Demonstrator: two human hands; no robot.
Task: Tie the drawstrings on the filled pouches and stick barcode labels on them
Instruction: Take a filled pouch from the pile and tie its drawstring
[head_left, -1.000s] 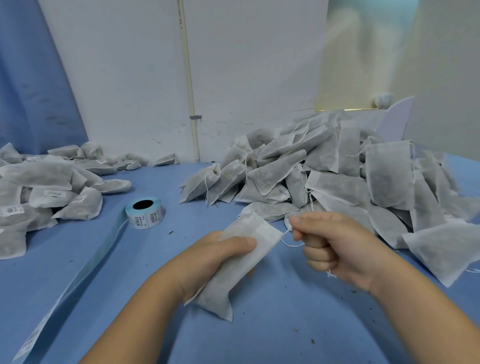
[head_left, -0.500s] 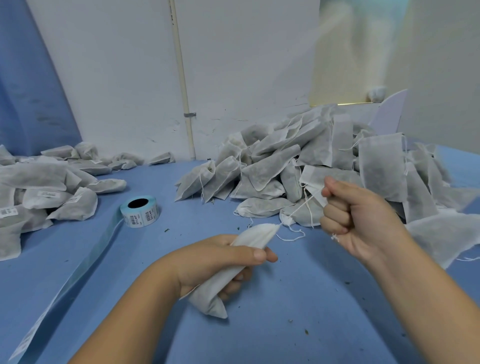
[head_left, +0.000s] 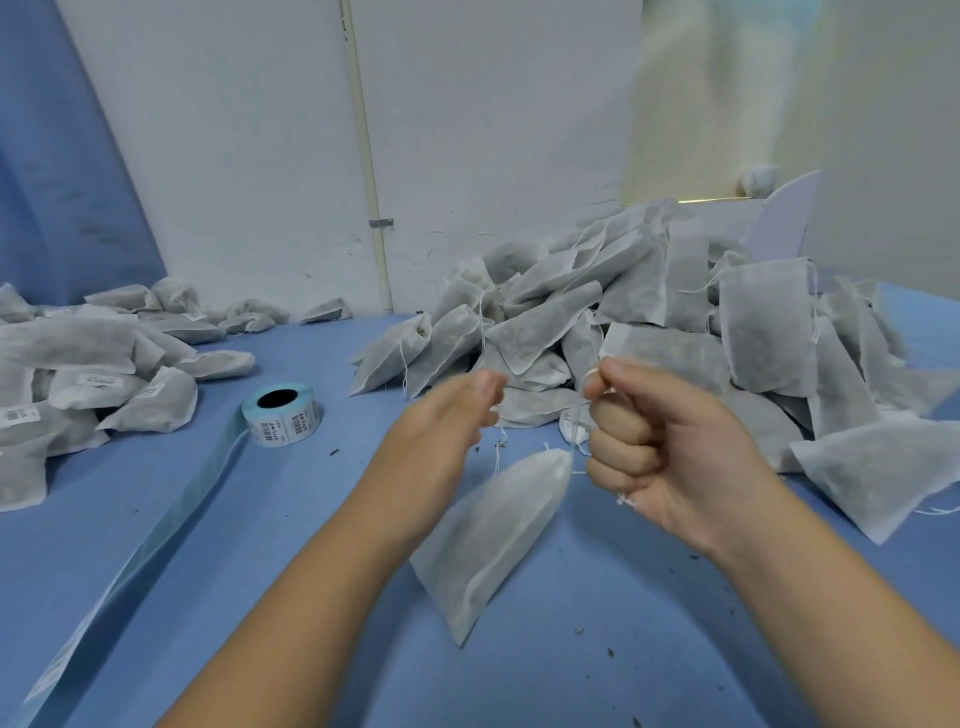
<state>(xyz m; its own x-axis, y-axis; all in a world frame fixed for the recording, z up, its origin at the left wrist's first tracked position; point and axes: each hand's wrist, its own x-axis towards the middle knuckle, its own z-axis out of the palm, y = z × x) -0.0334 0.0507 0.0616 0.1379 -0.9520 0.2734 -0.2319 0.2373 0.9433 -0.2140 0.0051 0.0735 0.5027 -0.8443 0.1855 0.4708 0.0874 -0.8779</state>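
On the blue table (head_left: 291, 530) at centre, our right hand (head_left: 654, 452) clenches the drawstring (head_left: 591, 374) of the pouch (head_left: 493, 535), the blurred left hand (head_left: 441, 431) showing a grip we cannot tell, bare cloth toward 6 o'clock, label roll (head_left: 283, 415) at 10, pouch heap (head_left: 675, 322) crowding 1

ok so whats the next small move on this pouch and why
Probably take the loose strand by the neck of the pouch with the left hand and cross it over the drawstring gripped in the right hand, to start the knot. The pouch mouth looks cinched, yet I see no knot. The left hand is blurred; whether it already holds a strand is unclear.
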